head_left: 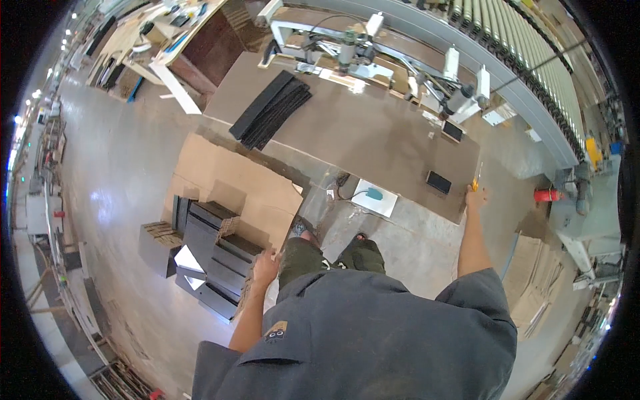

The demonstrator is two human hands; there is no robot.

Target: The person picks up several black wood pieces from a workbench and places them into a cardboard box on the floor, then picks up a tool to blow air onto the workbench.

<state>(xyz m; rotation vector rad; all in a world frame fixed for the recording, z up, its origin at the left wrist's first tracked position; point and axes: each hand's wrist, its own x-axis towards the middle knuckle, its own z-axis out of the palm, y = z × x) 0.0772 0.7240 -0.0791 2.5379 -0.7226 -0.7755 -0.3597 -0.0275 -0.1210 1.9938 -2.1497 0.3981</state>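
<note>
My right hand (476, 197) is closed around a small yellow-orange tool (475, 185), just off the right edge of a brown worktable (373, 143). The tool's exact kind is too small to make out. Low on the left, my left hand (265, 268) hangs beside a stack of dark panels (207, 243), its fingers slightly apart at a cardboard edge. Nothing shows in that hand. A large cardboard sheet (220, 170) lies against the stack. Two small black rectangular pieces, one nearer (439, 182) and one farther (453, 131), rest on the table's right part.
Long black strips (272, 107) are piled on the table's left end. Behind the table runs a machine with clamps (347, 50) and rollers (513, 53). A white sheet (375, 198) lies on the floor by my feet. Flattened cardboard (533, 280) and a red cylinder (548, 195) are at right.
</note>
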